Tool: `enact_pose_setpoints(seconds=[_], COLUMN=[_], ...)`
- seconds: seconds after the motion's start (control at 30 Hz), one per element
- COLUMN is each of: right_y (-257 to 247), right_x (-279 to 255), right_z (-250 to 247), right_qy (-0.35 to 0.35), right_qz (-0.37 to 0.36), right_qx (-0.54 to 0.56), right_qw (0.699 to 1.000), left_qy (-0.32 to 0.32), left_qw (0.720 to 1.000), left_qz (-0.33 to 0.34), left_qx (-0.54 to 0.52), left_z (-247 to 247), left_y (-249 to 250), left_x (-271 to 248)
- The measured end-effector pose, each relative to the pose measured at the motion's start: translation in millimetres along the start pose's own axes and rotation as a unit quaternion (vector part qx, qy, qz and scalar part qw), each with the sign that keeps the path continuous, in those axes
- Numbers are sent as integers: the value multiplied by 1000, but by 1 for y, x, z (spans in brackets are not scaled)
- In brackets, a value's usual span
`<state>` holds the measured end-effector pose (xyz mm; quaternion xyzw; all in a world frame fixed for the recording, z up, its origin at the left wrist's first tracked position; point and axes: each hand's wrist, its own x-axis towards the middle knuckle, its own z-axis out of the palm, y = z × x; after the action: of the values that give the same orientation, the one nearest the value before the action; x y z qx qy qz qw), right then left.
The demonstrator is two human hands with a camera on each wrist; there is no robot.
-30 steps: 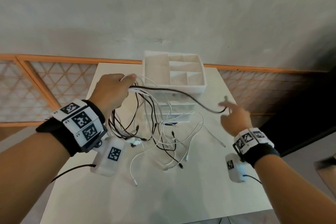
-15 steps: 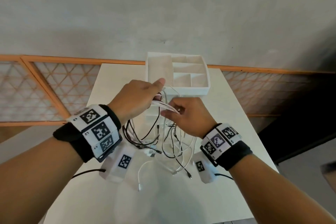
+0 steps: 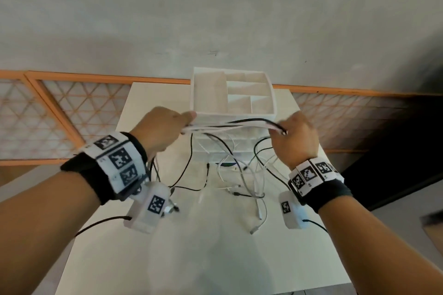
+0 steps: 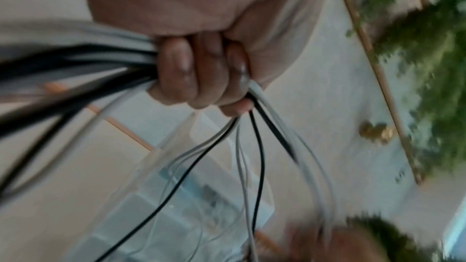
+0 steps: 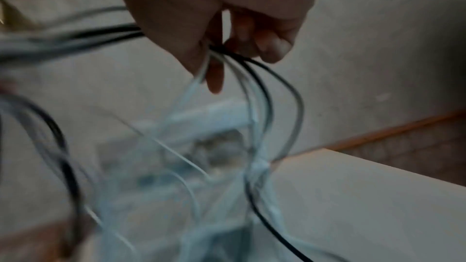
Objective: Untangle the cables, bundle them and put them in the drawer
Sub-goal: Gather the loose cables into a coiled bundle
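**A:** Start big. What's on the desk [image 3: 215, 258]?

**B:** A white drawer unit [image 3: 233, 93] stands at the far end, its top tray split into compartments. The drawers below it look closed, though the blur makes that hard to confirm. In front of it, the cables [image 3: 230, 126] are stretched in a flat run between the two hands, held up above the desk. Their loose ends hang down and trail across the surface.

**A:** And the grips?

**B:** The left hand [image 3: 163, 129] has its fingers [image 4: 199, 75] wrapped tightly round a mix of black and white strands. The right hand [image 3: 297, 136] pinches the other end between thumb and fingers [image 5: 267, 45], a lighter hold with strands spilling out below.

**A:** What worries you?

**B:** The black and white ends cross each other on the desk, so I'd judge them not fully separated. Pulling wider could tighten a knot. The lighter right-hand pinch might let a strand slip. A dangling plug could also snag on the drawer unit, or drag it, because the strands hang right in front of it.
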<state>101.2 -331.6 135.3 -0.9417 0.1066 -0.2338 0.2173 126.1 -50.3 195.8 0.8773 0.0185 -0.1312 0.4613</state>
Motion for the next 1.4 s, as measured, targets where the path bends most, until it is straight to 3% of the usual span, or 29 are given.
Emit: enact_pose_setpoints(seconds=[0.1, 0.17, 0.27, 0.43, 0.57, 0.67, 0.73, 0.77, 0.83, 0.87, 0.93, 1.0, 1.07, 1.13, 1.23, 1.4], right_y=[42, 58, 59, 60, 62, 71, 84, 91, 99, 96, 74, 43, 3, -38, -70, -11], right_x=[-25, -38, -34, -6, -3, -19, -38, -48, -64, -67, -55, -36, -21, -16, -17, -23], right_z=[13, 20, 18, -10, -19, -8, 7, 15, 24, 24, 11, -6, -24, -33, -24, 20], right_qy=[-228, -266, -238, -46, 70, 73, -26, -122, -341, -394, -366, -231, -129, -142, -166, -284], right_qz=[128, 172, 237, 328, 279, 252, 218, 204, 185, 165, 145, 107, 22, -63, -133, -51], right_qx=[-162, -158, -92, 119, 149, 127, 58, 24, -42, -75, -97, -52, 69, 192, 239, 52], right_qw=[952, 935, 937, 936, 946, 957, 974, 971, 921, 901, 914, 966, 989, 969, 947, 956], left_qy=[40, 45, 37, 27, 67, 85, 89, 89, 84, 76, 56, 28, -13, -50, -56, 47], left_qw=[985, 976, 972, 993, 993, 991, 990, 989, 988, 988, 990, 992, 993, 991, 987, 975], left_qz=[44, 86, 103, 94, 83, 77, 86, 94, 112, 117, 118, 115, 114, 116, 146, 204], left_qx=[-161, -194, -210, -69, -44, -61, -61, -65, -67, -63, -55, -46, -40, -50, -40, -71], left_z=[-19, -24, -22, -17, -11, -9, -8, -8, -7, -7, -5, 0, 6, 11, 16, -3], left_y=[13, 21, 26, 17, 6, 5, 6, 7, 9, 11, 14, 18, 24, 26, 27, 25], left_x=[-2, -3, -3, -1, -2, -2, -2, -2, -3, -3, -4, -7, -13, -17, -22, -21])
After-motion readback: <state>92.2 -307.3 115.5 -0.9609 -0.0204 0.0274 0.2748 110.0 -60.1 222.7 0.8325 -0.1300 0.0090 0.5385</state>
